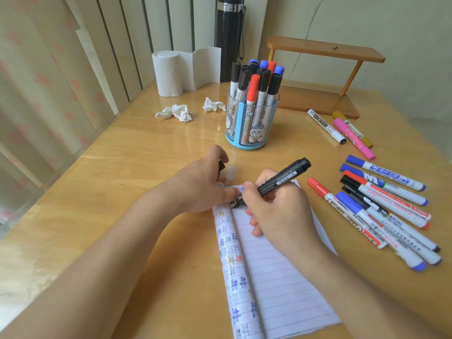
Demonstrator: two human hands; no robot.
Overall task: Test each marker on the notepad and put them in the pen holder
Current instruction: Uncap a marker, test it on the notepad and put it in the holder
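A lined notepad (281,277) lies open on the wooden table (151,148), with marker scribbles down its left page. My right hand (276,211) grips a black marker (283,178), tip down on a black scribble at the top of the page. My left hand (203,184) rests on the notepad's top left corner and pinches a small black cap (221,165). Behind them stands a clear blue pen holder (252,118) filled with several black, red and blue markers. To the right lie several loose markers (381,209).
A white, a pink and a yellow marker (342,130) lie near a wooden shelf (322,77) at the back right. Two crumpled tissues (176,112) and a paper roll (171,72) sit at the back left, a black flask (228,37) behind.
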